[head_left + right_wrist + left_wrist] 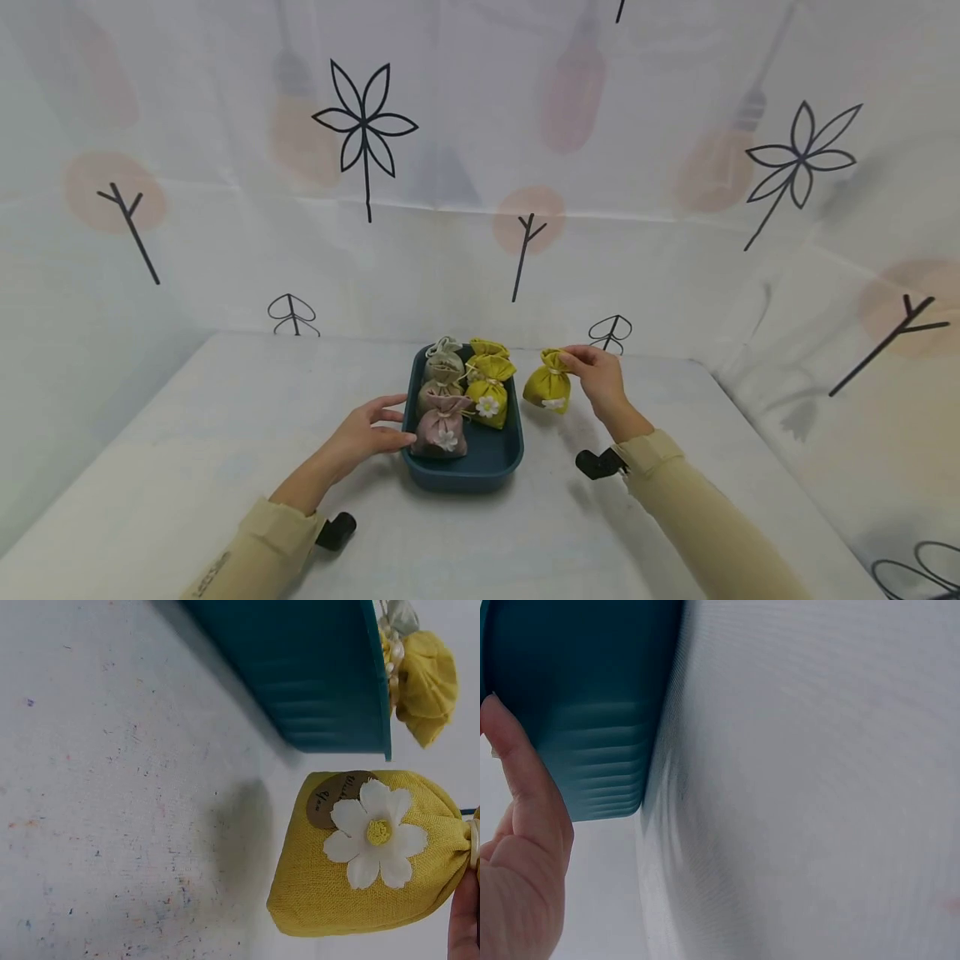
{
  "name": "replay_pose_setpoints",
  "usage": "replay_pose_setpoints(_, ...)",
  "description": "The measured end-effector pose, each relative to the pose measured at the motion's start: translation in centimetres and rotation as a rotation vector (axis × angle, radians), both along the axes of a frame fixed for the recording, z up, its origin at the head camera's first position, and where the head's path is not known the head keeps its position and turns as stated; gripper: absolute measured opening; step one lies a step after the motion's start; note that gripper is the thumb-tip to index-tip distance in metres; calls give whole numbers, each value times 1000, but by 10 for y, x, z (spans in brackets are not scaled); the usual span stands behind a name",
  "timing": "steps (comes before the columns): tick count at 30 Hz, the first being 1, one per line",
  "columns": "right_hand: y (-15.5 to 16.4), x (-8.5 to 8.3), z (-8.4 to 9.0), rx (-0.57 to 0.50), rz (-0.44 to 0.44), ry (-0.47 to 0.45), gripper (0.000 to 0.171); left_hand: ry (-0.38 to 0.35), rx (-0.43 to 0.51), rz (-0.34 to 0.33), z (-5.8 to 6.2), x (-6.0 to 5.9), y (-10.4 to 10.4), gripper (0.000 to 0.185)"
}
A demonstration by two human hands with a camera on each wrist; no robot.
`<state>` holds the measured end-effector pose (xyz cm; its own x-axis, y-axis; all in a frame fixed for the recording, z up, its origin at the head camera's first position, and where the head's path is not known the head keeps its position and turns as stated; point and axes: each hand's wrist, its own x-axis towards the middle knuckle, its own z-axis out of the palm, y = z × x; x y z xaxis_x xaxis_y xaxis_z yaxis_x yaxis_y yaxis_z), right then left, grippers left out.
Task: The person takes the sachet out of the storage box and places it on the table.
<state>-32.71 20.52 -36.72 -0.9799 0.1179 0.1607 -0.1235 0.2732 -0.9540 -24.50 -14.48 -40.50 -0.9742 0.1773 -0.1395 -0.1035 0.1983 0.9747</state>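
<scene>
The right hand pinches a yellow pouch at its gathered neck, the fingers drawn close together on the cloth. That pouch hangs just to the right of a dark blue-green tray, raised above the white counter, its shadow falling apart from it. The right wrist view shows a white flower with a yellow centre on its side, partly covering a brown tag with writing on it. The left hand is at the tray's left side, its fingers fairly straight and spread, with the thumb touching the rim. Inside the tray, the left row has a pink pouch nearest the person, a beige pouch behind it and a pale grey-green drawstring top at the back. To their right stands a second yellow pouch, bearing a white flower, with another yellow top behind it. The near right part of the tray floor shows bare. Beige sleeves cover both forearms, and a printed cloth hangs behind the counter.
</scene>
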Motion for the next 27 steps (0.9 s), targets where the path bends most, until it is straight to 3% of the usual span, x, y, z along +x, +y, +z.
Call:
replay_pose_setpoints(10,-2,-13,-13,5,-39,-47,26,-4,11,2,-4,-2,-1,73)
replay_pose_setpoints(27,3,-12,-18,36,2,-67,36,-5,9,10,-7,-3,-1,74)
